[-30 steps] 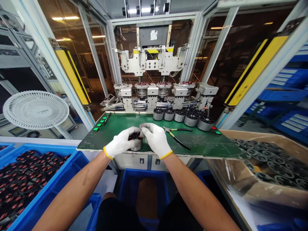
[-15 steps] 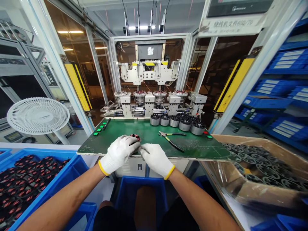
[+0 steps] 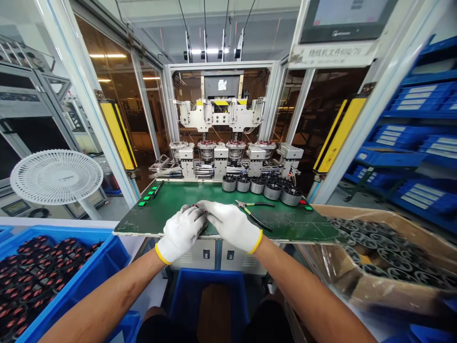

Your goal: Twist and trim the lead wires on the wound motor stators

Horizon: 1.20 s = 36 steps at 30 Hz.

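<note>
A wound motor stator (image 3: 196, 206) with black and copper-red parts is mostly hidden under my gloved hands at the front of the green worktable (image 3: 171, 195). My left hand (image 3: 182, 231) wraps round its near left side. From the right, my right hand (image 3: 230, 224) reaches over, its bent fingers on the stator's upper right; the fingertips are partly covered. Both hands wear white gloves with yellow cuffs. Just right of them lie the pliers (image 3: 252, 209), jaws apart, with black and yellow handles.
Several bare stators (image 3: 272, 189) line the table's back right, before the winding machine (image 3: 219, 155). A blue bin (image 3: 117, 250) of wound stators is at left, beside a white fan (image 3: 57, 176). A carton (image 3: 389, 290) of metal cores stands at right; another blue bin (image 3: 210, 274) sits below.
My right hand has moved up and left, from a pinch at the stator's near edge to over its top. My left hand still holds the stator. The camera view has tilted up slightly.
</note>
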Available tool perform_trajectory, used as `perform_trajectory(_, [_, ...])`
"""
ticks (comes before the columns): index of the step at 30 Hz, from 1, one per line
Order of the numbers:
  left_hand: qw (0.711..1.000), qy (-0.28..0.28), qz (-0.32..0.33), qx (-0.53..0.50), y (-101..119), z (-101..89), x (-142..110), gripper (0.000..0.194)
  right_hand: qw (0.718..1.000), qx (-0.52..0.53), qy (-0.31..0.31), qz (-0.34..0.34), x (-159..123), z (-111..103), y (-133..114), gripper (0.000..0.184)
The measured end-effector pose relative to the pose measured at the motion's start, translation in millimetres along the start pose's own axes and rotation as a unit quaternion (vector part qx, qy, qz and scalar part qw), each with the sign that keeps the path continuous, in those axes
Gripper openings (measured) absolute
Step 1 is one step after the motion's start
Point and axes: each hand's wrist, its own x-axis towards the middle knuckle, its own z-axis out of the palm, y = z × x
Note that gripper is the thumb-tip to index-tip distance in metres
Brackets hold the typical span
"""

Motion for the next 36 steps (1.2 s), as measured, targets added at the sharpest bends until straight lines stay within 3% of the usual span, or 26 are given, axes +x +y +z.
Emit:
perform_trajectory(3, [1.0, 0.001, -0.003, -0.012, -0.2, 2.9, -1.0, 0.021, 0.993, -0.109, -0.029, 0.026, -5.9, 17.3, 4.7, 0.046])
perform_trajectory(6, [0.999, 0.013, -0.008, -0.035, -1.2, 3.1, -1.9, 0.021, 0.963, -0.255, -0.032, 0.085, -14.1, 33.4, -1.3, 0.044])
perform_trajectory(8, [0.998, 0.031, -0.009, -0.054, -2.8, -0.3, -2.0, 0.021, 0.948, -0.293, -0.039, 0.122, -16.4, 39.2, -4.8, 0.041])
perform_trajectory(12, [0.999, 0.025, 0.028, -0.03, -3.6, -16.6, 2.0, 0.022, 0.955, -0.262, -0.056, 0.126, -14.6, 42.1, -1.4, 0.027])
perform_trajectory(17, [0.981, -0.089, 0.167, -0.042, 3.1, -32.9, 5.0, 0.028, 0.966, -0.22, -0.06, 0.119, -13.5, 41.2, 7.1, 0.022])
perform_trajectory(19, [0.976, -0.103, 0.178, -0.064, 4.0, -32.6, 0.2, 0.028, 0.967, -0.217, -0.052, 0.124, -12.7, 41.0, 7.6, 0.025])
perform_trajectory(21, [0.98, -0.081, 0.166, -0.079, 2.7, -29.1, -6.8, 0.029, 0.966, -0.216, -0.043, 0.137, -10.2, 41.4, 6.5, 0.026])
perform_trajectory(26, [0.983, 0.0, 0.113, -0.146, -0.8, -21.1, -20.6, 0.031, 0.963, -0.209, -0.035, 0.17, -2.1, 44.3, 2.7, 0.022])
perform_trajectory(29, [0.973, -0.009, 0.009, -0.23, 0.4, -24.2, -21.0, 0.028, 0.964, -0.203, -0.033, 0.169, -1.6, 44.4, 1.7, 0.02])
perform_trajectory(31, [0.944, -0.049, -0.113, -0.307, -0.3, -29.7, -15.1, 0.026, 0.964, -0.203, -0.036, 0.166, -3.5, 44.1, 1.0, 0.018])
perform_trajectory(33, [0.894, -0.083, -0.222, -0.379, -3.6, -36.2, -2.1, 0.024, 0.964, -0.206, -0.04, 0.162, -6.6, 44.9, -0.6, 0.016])
perform_trajectory(36, [0.849, -0.112, -0.286, -0.43, -10.8, -42.9, 31.1, 0.02, 0.963, -0.211, -0.045, 0.16, -11.6, 50.2, -6.2, 0.015])
